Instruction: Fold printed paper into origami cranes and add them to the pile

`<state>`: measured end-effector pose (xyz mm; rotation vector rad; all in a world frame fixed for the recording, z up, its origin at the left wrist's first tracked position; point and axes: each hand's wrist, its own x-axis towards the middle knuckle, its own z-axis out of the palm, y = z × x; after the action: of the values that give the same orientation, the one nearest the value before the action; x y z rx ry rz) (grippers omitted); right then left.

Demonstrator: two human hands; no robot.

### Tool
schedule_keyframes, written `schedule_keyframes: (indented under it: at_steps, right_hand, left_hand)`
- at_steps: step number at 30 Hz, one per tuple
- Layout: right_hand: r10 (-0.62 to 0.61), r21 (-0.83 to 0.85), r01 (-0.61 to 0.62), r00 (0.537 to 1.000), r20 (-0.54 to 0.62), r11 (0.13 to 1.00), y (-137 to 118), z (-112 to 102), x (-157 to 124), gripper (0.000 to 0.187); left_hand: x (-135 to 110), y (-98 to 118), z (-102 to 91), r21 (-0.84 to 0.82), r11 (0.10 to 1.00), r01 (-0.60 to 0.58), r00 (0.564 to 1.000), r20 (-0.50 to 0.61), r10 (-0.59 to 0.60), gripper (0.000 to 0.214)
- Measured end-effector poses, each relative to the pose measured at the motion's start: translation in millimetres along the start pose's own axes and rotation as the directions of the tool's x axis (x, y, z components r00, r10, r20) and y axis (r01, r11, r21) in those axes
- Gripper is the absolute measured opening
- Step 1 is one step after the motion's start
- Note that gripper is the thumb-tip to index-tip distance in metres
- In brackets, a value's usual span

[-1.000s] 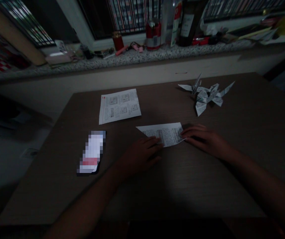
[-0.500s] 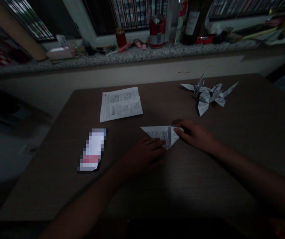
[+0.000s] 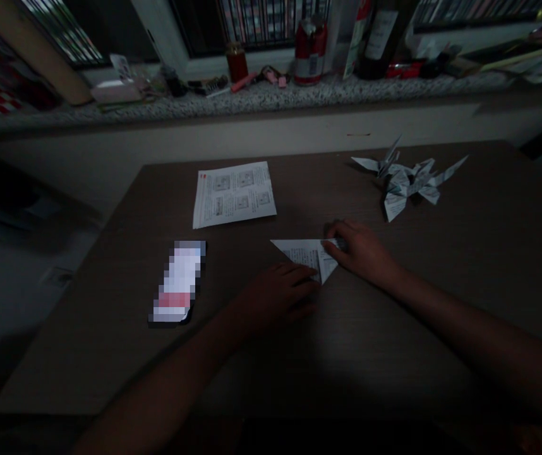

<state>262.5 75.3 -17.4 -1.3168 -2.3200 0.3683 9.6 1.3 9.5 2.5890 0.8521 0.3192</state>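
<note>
A printed paper folded into a triangle (image 3: 305, 254) lies on the dark wooden table (image 3: 394, 328). My left hand (image 3: 275, 297) rests on its near lower corner, fingers curled and pressing the paper flat. My right hand (image 3: 359, 249) pinches the paper's right flap and holds it folded over toward the middle. Both forearms reach in from the bottom of the view.
A phone (image 3: 179, 281) with a lit screen lies to the left. A printed instruction sheet (image 3: 234, 201) lies behind the fold. Folded paper cranes (image 3: 406, 180) sit at the back right. A stone sill (image 3: 271, 98) behind the table carries cans, bottles and clutter.
My right hand has drawn the paper's right corner leftward, folding it over so the shape is narrower. The left hand has stayed pressing on the near edge.
</note>
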Motion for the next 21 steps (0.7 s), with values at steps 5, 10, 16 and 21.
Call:
schedule_keyframes:
  at_steps: [5,10,16,21]
  right_hand:
    - [-0.006,0.008,0.006,0.999,-0.054,1.0,1,6,-1,0.011]
    - [-0.032,-0.016,0.03,0.996,-0.089,0.999,2,9,-1,0.011]
    - [-0.031,-0.053,0.026,0.994,-0.104,0.998,3,11,-1,0.014]
    - [-0.034,-0.062,0.028,0.994,-0.101,0.998,4,12,-2,0.014]
  left_hand:
    - [0,0,-0.4,0.023,1.0,-0.006,1.0,0.013,0.006,0.033]
    - [0,0,-0.2,0.06,0.998,-0.016,1.0,0.003,0.016,0.034]
    - [2,1,1.2,0.095,0.995,-0.031,0.999,0.032,0.028,0.034]
    - [1,3,1.2,0.103,0.995,-0.011,1.0,0.03,0.008,0.044]
